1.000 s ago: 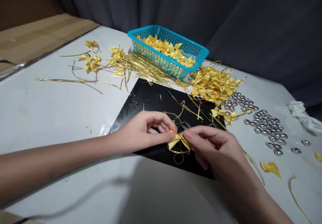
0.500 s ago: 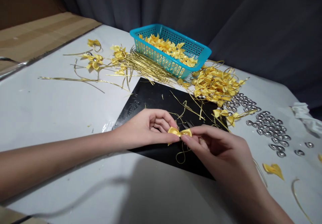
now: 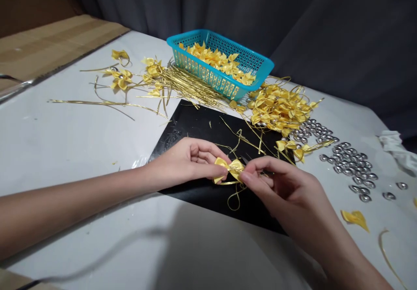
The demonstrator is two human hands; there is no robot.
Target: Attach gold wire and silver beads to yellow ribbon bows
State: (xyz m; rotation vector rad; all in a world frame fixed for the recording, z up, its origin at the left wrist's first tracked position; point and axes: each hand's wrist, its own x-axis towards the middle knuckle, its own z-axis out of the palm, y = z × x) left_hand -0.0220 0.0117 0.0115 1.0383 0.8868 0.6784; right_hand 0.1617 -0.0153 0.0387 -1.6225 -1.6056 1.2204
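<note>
A yellow satin ribbon bow (image 3: 236, 166) is pinched at its left loop between the thumb and fingers of my left hand (image 3: 192, 159). Thin gold cord (image 3: 232, 183) runs across the bow's middle and below it. At the bow's right side, my right hand (image 3: 289, 190) has thumb and forefinger closed on the gold cord; its end is hidden by the fingertips. Both hands are over a black mat (image 3: 195, 125), where a loop of thin gold thread (image 3: 233, 201) and cord scraps lie.
Behind the mat stands a blue basket (image 3: 265, 67) of yellow bows, beside a bundle of gold cords (image 3: 192, 86). A heap of finished-looking yellow bows (image 3: 280, 107) and silver beads (image 3: 350, 162) lie to the right. More bows (image 3: 121, 80) are at the left.
The bow has turned to show more of its front. My right fingertips have moved off its middle, slightly to the right, drawing the gold cord.
</note>
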